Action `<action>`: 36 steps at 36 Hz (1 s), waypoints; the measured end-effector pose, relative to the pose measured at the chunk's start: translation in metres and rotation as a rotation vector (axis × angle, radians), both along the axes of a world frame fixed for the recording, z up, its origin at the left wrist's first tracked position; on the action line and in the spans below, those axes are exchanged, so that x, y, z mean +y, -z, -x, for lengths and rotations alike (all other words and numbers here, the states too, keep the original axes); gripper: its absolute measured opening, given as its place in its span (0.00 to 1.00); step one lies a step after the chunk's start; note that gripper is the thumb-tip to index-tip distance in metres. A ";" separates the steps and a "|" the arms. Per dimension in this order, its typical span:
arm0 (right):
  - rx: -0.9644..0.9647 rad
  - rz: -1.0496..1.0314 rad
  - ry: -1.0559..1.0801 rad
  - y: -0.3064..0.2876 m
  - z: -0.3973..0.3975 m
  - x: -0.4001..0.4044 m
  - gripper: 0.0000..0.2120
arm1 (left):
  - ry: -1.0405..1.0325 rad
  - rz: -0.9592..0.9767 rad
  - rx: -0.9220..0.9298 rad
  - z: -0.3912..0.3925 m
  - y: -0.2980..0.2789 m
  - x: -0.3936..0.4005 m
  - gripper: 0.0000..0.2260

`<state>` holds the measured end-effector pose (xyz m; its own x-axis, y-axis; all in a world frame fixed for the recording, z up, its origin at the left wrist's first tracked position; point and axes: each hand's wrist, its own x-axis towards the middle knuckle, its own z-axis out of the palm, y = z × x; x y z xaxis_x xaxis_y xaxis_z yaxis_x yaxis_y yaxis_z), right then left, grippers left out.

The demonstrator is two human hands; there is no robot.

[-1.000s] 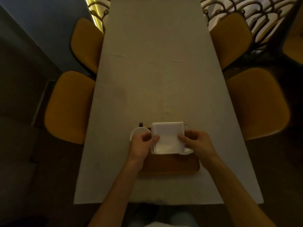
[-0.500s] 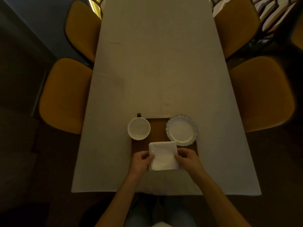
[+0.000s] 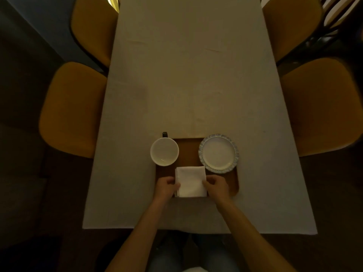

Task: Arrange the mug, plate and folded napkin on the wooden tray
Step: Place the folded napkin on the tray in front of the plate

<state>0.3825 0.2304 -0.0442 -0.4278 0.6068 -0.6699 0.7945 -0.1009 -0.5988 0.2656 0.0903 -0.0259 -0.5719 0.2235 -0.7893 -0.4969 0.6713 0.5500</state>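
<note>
White folded napkin [image 3: 191, 181], pinched at 9 o'clock by the left hand [image 3: 167, 187] and 3 o'clock by the right hand [image 3: 217, 186], lies on the wooden tray [image 3: 188, 152], mug [image 3: 164, 151] at 11, plate [image 3: 218, 153] at 1.

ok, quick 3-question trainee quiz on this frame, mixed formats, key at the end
1. True or false: the mug lies tipped on its side on the wooden tray.
2. Multiple choice: the folded napkin is gripped by A) the left hand only, B) the right hand only, C) both hands.
3. Fill in: on the tray, the plate stands to the ____ of the mug.

Key:
1. False. It stands upright, its opening facing the camera.
2. C. Each hand holds one side edge of the napkin.
3. Right. The mug is at the tray's far left, the plate at its far right, with bare wood between them.
</note>
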 end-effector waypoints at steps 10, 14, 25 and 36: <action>-0.069 -0.107 -0.055 0.005 0.003 0.008 0.10 | 0.037 0.097 0.074 0.007 0.011 0.004 0.16; -0.066 -0.143 -0.107 0.004 0.003 0.006 0.10 | 0.102 0.102 0.138 0.003 0.012 0.000 0.10; -0.040 -0.223 -0.261 0.004 0.000 0.000 0.07 | 0.314 0.124 0.269 -0.005 0.019 -0.004 0.18; 0.108 -0.217 -0.393 0.010 -0.017 0.004 0.11 | 0.257 0.006 0.333 -0.012 0.021 -0.014 0.20</action>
<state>0.3994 0.2342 -0.0546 -0.7137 0.5057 -0.4846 0.6796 0.3324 -0.6540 0.2778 0.0759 -0.0470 -0.7223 0.3879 -0.5726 -0.1088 0.7538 0.6480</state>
